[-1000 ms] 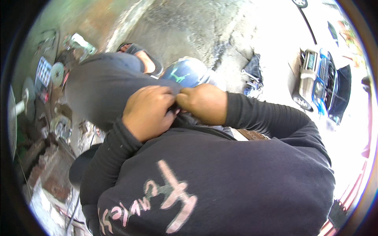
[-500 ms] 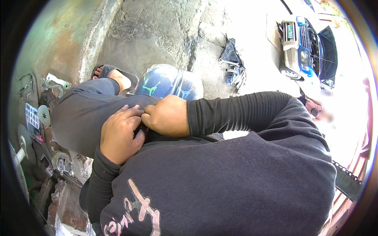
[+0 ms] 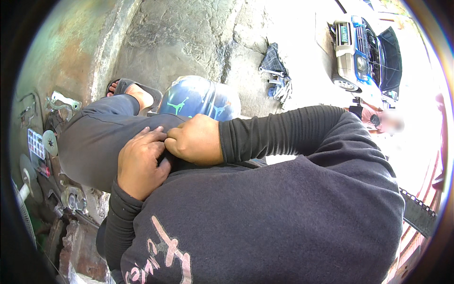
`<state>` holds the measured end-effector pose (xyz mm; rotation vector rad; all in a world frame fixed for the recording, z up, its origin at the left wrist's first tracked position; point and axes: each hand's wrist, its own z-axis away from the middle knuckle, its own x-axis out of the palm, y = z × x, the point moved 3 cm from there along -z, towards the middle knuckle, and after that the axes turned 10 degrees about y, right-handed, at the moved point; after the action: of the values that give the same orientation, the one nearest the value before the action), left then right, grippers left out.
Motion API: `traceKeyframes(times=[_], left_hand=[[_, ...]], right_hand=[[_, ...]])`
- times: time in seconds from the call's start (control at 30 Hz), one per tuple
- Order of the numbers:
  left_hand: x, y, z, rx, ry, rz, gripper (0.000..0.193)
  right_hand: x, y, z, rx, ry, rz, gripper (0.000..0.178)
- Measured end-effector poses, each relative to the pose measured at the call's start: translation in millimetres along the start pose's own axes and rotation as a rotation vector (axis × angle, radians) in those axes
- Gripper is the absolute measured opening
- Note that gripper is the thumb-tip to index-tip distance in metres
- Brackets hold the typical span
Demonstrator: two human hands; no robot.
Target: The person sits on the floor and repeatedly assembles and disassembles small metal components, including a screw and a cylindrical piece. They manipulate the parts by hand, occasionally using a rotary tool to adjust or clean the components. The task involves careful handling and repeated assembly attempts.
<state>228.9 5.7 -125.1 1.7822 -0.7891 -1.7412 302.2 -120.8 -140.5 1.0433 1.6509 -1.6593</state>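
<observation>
My left hand [image 3: 141, 163] and my right hand [image 3: 196, 140] meet over my lap, fingertips touching. The right fingers are curled into a tight pinch. On the left hand the fingers are bent toward that pinch, with the thumb tucked lower. Whatever lies between them, if anything, is hidden by the fingers. Right under the hands are my dark grey trousers [image 3: 94, 151] and the hem of my black sweatshirt [image 3: 265, 213]. Just beyond sits a rounded, shiny blue object [image 3: 196, 97] with green figures on it.
On the left are a compartment box [image 3: 36, 143], a round disc [image 3: 49, 143], a metal bracket [image 3: 66, 100], a metal part [image 3: 73, 199] and a fan [image 3: 23, 208]. Wrenches [image 3: 279, 85] lie by a checked cloth [image 3: 272, 59]. A car [image 3: 357, 57] stands hood-up, near another person [image 3: 373, 118].
The view has shifted slightly, so everything sits a little farther left. More of the other person shows at the right. My hands keep nearly the same pose.
</observation>
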Motion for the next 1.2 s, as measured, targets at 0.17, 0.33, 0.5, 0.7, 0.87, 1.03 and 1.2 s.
traceKeyframes(times=[0.17, 0.33, 0.5, 0.7, 0.87, 1.03, 1.2], left_hand=[[0.5, -1.0, -0.7, -0.003, 0.015, 0.010, 0.017], [-0.5, -1.1, -2.1, -0.033, 0.035, 0.031, 0.015], [-0.2, -1.9, -1.3, -0.057, 0.025, 0.041, 0.014], [-0.7, -2.1, -0.9, -0.139, 0.053, 0.098, 0.015], [-1.5, -0.7, -2.1, -0.132, 0.017, 0.041, 0.017], [1.8, -3.0, -1.5, -0.090, 0.020, 0.013, 0.016], [4.8, -6.6, 1.6, -0.080, 0.055, 0.026, 0.014]], right_hand=[[-4.0, 2.5, -2.1, 0.032, -0.080, -0.043, 0.016], [-15.0, 16.1, -8.8, 0.064, -0.153, -0.183, 0.019], [-19.8, 15.8, -7.7, 0.113, -0.112, -0.232, 0.023], [-22.2, 10.8, -10.4, 0.122, -0.088, -0.231, 0.022], [-25.5, 16.8, -10.8, 0.255, -0.218, -0.254, 0.021], [-19.3, 18.1, -16.5, 0.246, -0.313, -0.237, 0.021], [-11.0, 17.0, -23.6, 0.290, -0.434, -0.208, 0.020]])
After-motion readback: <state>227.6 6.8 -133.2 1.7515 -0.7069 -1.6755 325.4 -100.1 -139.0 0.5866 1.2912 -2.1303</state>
